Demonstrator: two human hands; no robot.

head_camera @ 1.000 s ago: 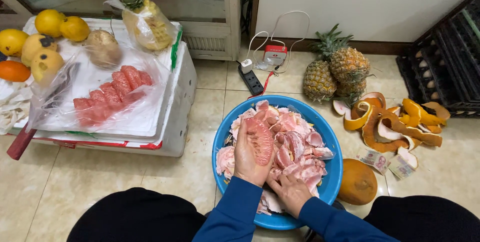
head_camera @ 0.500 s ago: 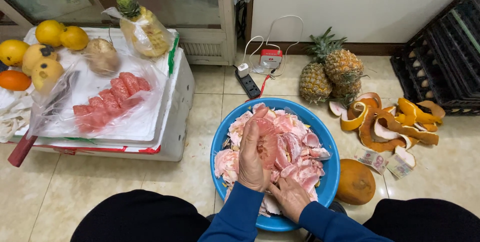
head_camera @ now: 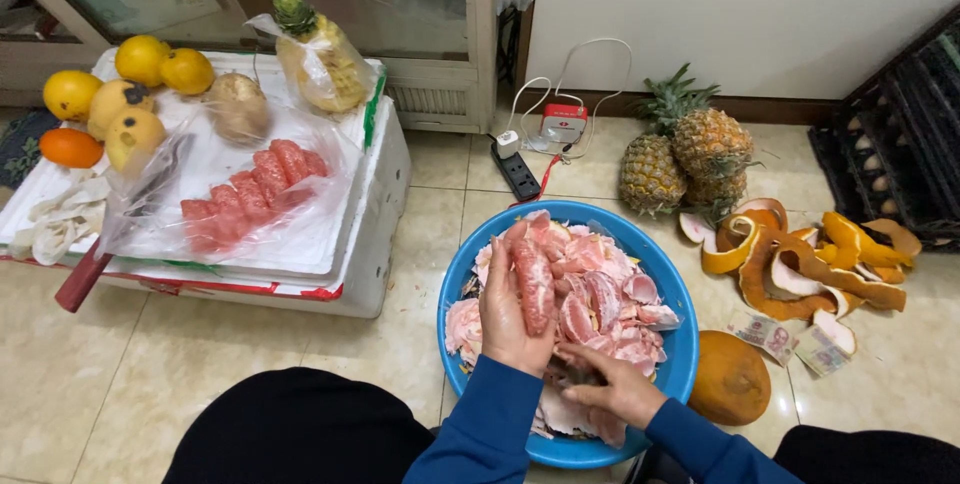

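Beige glossy tile floor (head_camera: 420,344), white wall with dark baseboard well beyond the hands; person seated low, dark trousers, blue sleeves. Blue plastic basin (head_camera: 680,344) right under both hands, round, smooth rim, heaped with peeled pink pomelo flesh. Left hand (head_camera: 508,312) raised over the basin, palm up, fingers curled around one long pink pomelo segment (head_camera: 534,284), held upright-ish, pulpy and grainy surface. Right hand (head_camera: 605,384) lower, just beside the left wrist, fingers bent down, pinching at something dark among the segments; what it grips can't be made out. Left of the hands: white foam box (head_camera: 370,244), flat lid, carrying a clear plastic bag of pink segments (head_camera: 245,199), yellow citrus fruits (head_camera: 130,94), bagged peeled pineapple (head_camera: 315,59). Red-handled knife (head_camera: 85,279) at the box's near edge. Beyond the hands: black power strip (head_camera: 520,174) with white cables. Right of the hands: whole pineapples (head_camera: 690,149), rough scaly skin; curled orange pomelo peels (head_camera: 800,259); one whole pomelo (head_camera: 728,380) touching the basin; banknotes (head_camera: 795,339) on the tiles.
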